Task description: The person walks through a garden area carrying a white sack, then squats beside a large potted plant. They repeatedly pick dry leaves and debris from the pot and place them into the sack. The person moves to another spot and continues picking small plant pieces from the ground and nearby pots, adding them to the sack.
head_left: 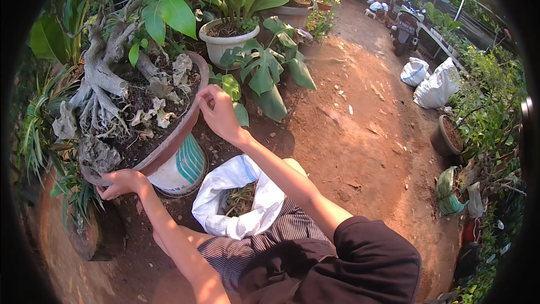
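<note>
A wide, shallow brown bonsai pot [169, 147] rests on a white bucket with green stripes [181, 168]. In its dark soil [136, 147] stands a small tree with thick, twisted grey roots [102, 84]; rough stones and dry, pale pieces lie around them. My left hand [122, 183] is closed on the pot's near rim, its fingertips partly hidden. At the right side of the rim, my right hand [219, 114] has curled fingers gripping the edge. Between my legs an open white sack [261, 214] with a rolled-down mouth holds dry plant scraps [241, 199].
Behind the bonsai stands a white pot [218, 49] with large-leaved plants. A dirt path [360, 135] runs along the right. Beside it are full white sacks [439, 84], a brown pot [448, 137], a green bag [448, 191] and a parked motorcycle [406, 31] farther off.
</note>
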{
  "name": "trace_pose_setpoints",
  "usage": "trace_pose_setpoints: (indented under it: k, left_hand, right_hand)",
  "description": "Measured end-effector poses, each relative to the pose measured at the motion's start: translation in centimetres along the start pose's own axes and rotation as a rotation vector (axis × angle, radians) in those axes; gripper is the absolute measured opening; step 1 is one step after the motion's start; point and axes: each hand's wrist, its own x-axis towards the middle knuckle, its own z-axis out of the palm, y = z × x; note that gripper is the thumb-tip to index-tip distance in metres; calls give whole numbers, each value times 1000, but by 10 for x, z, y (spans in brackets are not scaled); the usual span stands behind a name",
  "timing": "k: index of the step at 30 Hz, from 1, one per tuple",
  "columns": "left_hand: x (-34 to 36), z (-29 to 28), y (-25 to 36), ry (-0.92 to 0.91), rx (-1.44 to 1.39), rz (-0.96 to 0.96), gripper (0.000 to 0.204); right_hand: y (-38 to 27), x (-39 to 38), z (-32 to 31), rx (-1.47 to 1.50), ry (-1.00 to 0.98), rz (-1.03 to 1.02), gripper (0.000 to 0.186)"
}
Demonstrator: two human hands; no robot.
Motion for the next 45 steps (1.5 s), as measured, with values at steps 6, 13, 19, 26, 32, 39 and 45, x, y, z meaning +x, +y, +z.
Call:
trace_pose_setpoints:
  k: [6,13,19,26,32,39,45]
  left_hand:
    - [-1,0,-5,19,-61,-11,57]
    - [3,3,-7,36,-64,-25,54]
    - [4,3,-10,21,-27,-35,59]
    - [4,3,-6,33,72,-39,56]
    - [2,3,0,9,212,-92,54]
    - [-3,4,10,6,124,-64,54]
    - [-4,3,8,15,71,-48,50]
  right_hand:
    - [5,-190,-46,-41,-294,171,13]
    - [72,-298,-62,-554,-676,261,15]
    - [74,-275,-74,-708,-666,304,29]
    - [113,-223,-145,-1122,-266,268,97]
    - [151,-240,-162,-477,-209,927,37]
    - [141,-217,-148,-444,-150,964,44]
    - [158,-198,-154,94,7,920,39]
